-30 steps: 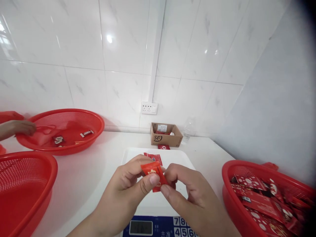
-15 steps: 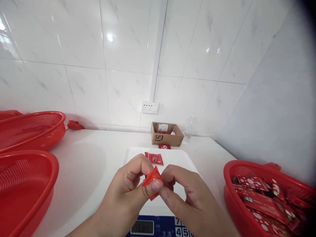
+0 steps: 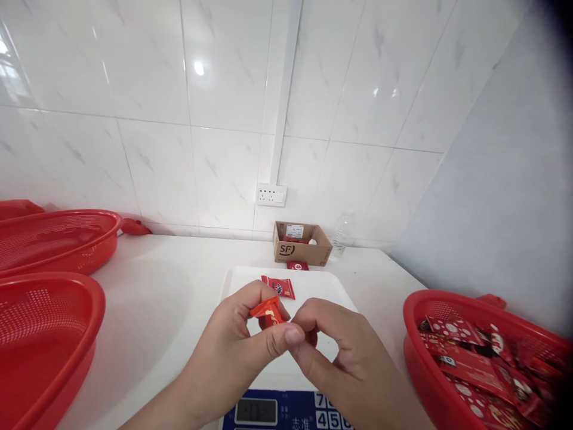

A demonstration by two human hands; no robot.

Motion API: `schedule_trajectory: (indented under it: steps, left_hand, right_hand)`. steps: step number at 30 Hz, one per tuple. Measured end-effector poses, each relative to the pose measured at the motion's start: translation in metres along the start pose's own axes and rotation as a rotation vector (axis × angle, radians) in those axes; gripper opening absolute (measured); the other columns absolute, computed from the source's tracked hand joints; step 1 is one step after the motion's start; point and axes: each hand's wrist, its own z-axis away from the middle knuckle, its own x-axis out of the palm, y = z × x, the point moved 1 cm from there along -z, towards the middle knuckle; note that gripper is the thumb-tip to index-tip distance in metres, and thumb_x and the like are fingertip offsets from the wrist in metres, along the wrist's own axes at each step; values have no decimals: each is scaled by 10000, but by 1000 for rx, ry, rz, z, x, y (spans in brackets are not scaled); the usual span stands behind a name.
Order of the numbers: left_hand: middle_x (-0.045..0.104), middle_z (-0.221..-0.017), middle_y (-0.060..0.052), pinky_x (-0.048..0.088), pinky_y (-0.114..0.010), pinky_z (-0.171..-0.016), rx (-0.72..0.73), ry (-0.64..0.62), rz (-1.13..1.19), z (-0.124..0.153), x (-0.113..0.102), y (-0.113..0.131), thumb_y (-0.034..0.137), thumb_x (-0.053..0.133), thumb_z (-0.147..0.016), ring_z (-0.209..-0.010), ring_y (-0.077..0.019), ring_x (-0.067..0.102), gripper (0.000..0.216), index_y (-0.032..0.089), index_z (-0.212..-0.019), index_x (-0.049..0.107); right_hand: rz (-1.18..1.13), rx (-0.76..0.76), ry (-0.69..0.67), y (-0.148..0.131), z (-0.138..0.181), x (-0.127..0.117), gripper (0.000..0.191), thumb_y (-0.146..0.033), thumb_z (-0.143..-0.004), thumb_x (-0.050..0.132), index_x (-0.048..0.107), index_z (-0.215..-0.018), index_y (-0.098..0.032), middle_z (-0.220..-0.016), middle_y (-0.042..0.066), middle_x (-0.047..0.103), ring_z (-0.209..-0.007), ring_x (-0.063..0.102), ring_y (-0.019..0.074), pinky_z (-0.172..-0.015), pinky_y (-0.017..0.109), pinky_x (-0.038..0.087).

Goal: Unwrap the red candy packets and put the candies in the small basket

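My left hand [image 3: 244, 346] and my right hand [image 3: 340, 358] meet over a white scale pan [image 3: 313, 286], both pinching one small red packet [image 3: 267, 312] that is folded between thumbs and fingertips. A second red packet [image 3: 278, 287] lies flat on the pan just beyond my fingers. The scale's blue front panel [image 3: 286, 413] with its display and keys shows under my wrists.
A red basket [image 3: 483, 358] full of red packets stands at the right. An empty red basket [image 3: 45, 340] sits at the near left, another red basket [image 3: 58, 239] behind it. A small cardboard box [image 3: 301, 245] and a red packet [image 3: 297, 266] lie by the tiled wall.
The far left basket has been pulled leftward and another person's hand on it has left the view. I have folded the packet smaller between my fingers.
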Motion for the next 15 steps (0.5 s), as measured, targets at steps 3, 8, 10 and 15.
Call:
schedule_trajectory:
  steps: [3,8,10,15]
  left_hand:
    - [468,-620,65,345,-223,-585,-9,19,-123,0,-3,2,387,752,-769,-620,-107,417,324,183,-673,520]
    - [452,-579,68,314,-214,-553,-43,35,-111,0,-5,2,375,746,-769,-581,-97,378,357,177,-611,494]
    - [481,-575,60,341,-216,-566,-48,33,-66,0,-4,1,391,750,-764,-584,-99,408,352,173,-612,520]
    - [534,-586,53,398,-209,-577,-29,44,35,-1,-2,-1,404,777,-747,-584,-92,469,313,169,-648,594]
  right_hand:
    - [15,8,-2,1,0,1,263,-204,-905,538,468,-651,-204,-594,-63,501,-547,451,97,-507,211,351]
    - [17,30,-22,2,0,2,233,-149,-870,539,490,-648,-201,-600,-64,512,-554,458,96,-517,205,354]
    - [18,42,-27,2,1,3,230,-144,-863,533,488,-644,-197,-603,-61,512,-555,458,95,-517,205,355]
    - [29,33,-25,3,2,2,216,-154,-863,525,504,-652,-194,-606,-57,521,-567,474,98,-534,209,370]
